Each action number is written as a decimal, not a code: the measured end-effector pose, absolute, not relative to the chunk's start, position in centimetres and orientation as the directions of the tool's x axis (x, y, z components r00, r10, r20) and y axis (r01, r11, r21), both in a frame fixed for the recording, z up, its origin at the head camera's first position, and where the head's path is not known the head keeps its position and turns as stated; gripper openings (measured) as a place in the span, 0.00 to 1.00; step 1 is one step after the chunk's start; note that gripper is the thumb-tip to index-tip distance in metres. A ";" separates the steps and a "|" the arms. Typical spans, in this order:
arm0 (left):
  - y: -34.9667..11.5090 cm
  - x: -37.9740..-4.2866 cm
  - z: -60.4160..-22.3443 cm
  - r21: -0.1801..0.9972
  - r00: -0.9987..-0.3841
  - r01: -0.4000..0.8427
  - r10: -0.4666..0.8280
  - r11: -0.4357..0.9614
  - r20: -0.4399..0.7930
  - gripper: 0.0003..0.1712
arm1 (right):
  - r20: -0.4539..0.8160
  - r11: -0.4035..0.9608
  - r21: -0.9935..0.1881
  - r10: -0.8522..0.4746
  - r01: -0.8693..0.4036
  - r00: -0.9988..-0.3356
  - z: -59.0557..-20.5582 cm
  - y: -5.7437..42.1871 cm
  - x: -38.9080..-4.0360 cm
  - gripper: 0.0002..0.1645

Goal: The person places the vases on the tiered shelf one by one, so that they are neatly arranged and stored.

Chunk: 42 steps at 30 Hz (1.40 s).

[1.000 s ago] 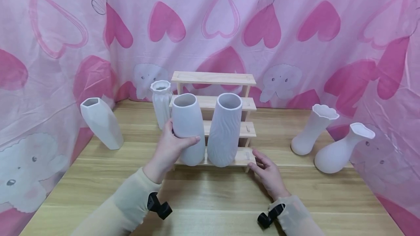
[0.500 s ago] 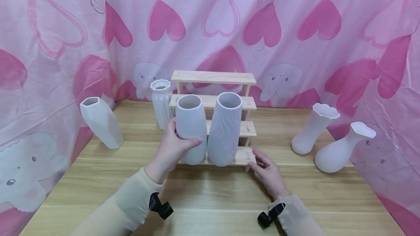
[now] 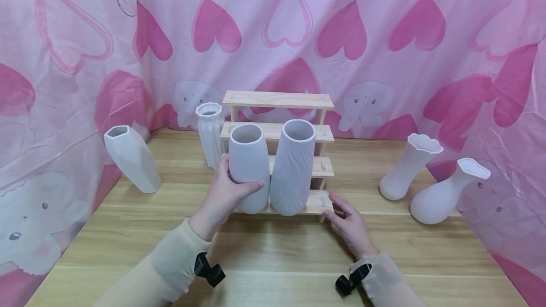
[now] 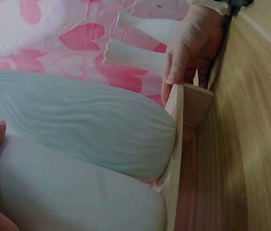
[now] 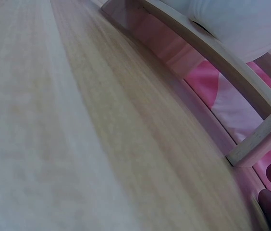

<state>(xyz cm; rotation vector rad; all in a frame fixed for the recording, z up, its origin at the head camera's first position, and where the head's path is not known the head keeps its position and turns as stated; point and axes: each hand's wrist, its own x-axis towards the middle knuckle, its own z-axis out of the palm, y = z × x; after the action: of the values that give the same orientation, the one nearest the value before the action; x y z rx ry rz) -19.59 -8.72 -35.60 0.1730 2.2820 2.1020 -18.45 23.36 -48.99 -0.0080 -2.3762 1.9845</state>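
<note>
Wooden table (image 3: 277, 257), smooth vase (image 3: 249, 167) in left grip (image 3: 222, 198)

Screened-off nook; home or studio, can't tell. Pink curtain (image 3: 273, 25) w/ hearts & cartoon animals at back + both sides, wood-grain bench (image 3: 277, 259), sm. tiered shelf (image 3: 273, 132), several wht. vases (image 3: 292, 169).

Left forearm (image 3: 155, 266) slants up from lower left; left hand (image 3: 219, 198) holds a curved grip, thumb stretched rightward, fingers mostly hidden. Right forearm (image 3: 390, 281) angles in from lower right, right hand (image 3: 350, 226) pinching with thumb and index, the other fingers loosely bent.
</note>
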 end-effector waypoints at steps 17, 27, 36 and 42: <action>-8.8 -19.5 -36.7 0.990 -0.989 0.119 0.092 0.074 0.112 0.53 | 0.048 0.168 -0.985 0.026 -0.043 -0.999 -49.0 23.3 -18.4 0.35; -9.3 -19.2 -36.7 0.987 -0.986 0.132 0.117 0.094 0.121 0.48 | 0.024 0.194 -0.981 0.038 -0.016 -0.999 -48.8 23.3 -18.3 0.35; -9.9 -19.2 -36.9 0.988 -0.983 0.137 0.134 0.068 0.127 0.46 | 0.021 0.190 -0.982 0.031 -0.015 -0.999 -48.9 23.4 -18.4 0.36; -10.8 -19.0 -37.2 0.993 -0.982 0.105 0.164 0.057 0.094 0.46 | 0.025 0.203 -0.979 0.037 -0.017 -0.999 -49.0 23.5 -18.5 0.36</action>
<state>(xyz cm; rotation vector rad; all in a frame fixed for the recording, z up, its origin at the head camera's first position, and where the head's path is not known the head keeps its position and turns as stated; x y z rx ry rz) -19.03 -10.77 -37.20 0.2867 2.2514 2.1082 -18.51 23.47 -48.97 -0.0196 -2.4025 1.9570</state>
